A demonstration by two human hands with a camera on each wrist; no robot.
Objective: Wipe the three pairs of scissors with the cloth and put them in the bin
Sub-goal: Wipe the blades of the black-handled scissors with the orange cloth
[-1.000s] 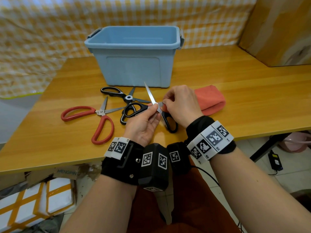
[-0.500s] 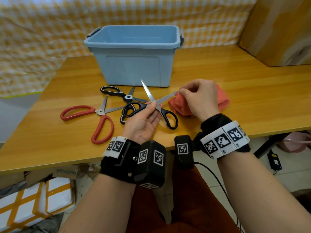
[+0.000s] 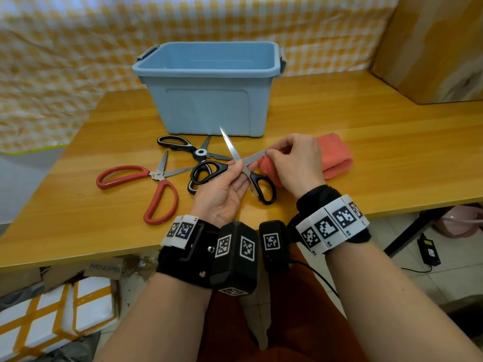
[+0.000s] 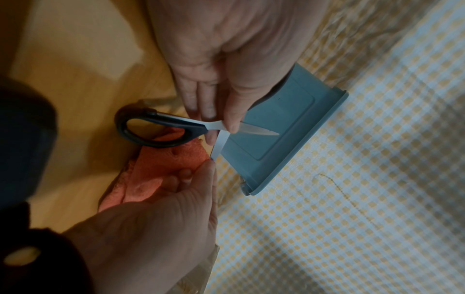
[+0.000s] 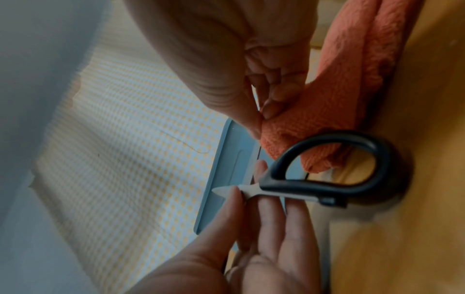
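Observation:
My left hand (image 3: 241,167) pinches open black-handled scissors (image 3: 209,169) at the pivot, just above the table; one blade points up at the bin. My right hand (image 3: 270,154) pinches a fold of the orange cloth (image 3: 337,158) round the tip of the other blade. The left wrist view shows that pinch on the scissors (image 4: 161,121) and the cloth (image 4: 171,159) bunched in my right hand. Red-handled scissors (image 3: 156,184) and a second black pair (image 3: 183,145) lie open on the table to the left. The blue bin (image 3: 209,105) stands open behind them.
The wooden table (image 3: 392,142) ends close to my wrists. A cardboard box (image 3: 431,48) stands at the back right, with a yellow checked sheet (image 3: 65,61) hung behind. On the floor are white boxes (image 3: 52,322) at the left and a power adapter (image 3: 428,253) at the right.
My right hand drew the cloth outward from the pivot off the blade's end, then came back to the blade tip. My left hand kept the scissors nearly still.

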